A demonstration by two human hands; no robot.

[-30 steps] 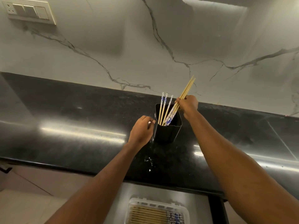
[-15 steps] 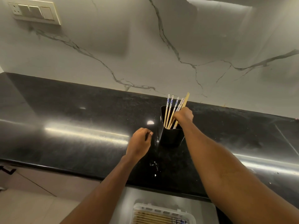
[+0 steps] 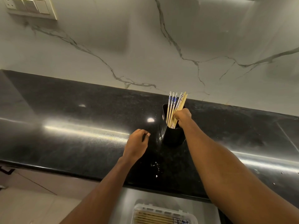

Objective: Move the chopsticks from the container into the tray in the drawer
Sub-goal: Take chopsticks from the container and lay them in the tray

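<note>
A black container (image 3: 173,138) stands upright on the black countertop (image 3: 80,143) near the marble wall. Several chopsticks (image 3: 173,102), some with blue-patterned ends and some plain wood, stick up out of it. My right hand (image 3: 183,116) is at the container's rim, closed around a bundle of these chopsticks. My left hand (image 3: 137,143) rests loosely curled on the counter just left of the container, not touching it and holding nothing. At the bottom edge, a white tray (image 3: 163,208) sits in the open drawer (image 3: 127,201) with more chopsticks (image 3: 153,218) lying flat inside.
A switch plate (image 3: 29,6) is on the marble wall at the top left. The countertop's front edge (image 3: 64,171) runs across below my hands, above the drawer. A few water drops (image 3: 156,166) lie in front of the container.
My right hand has come down with its chopsticks to the container's rim. My left hand has let go of the container and drawn back to the left.
</note>
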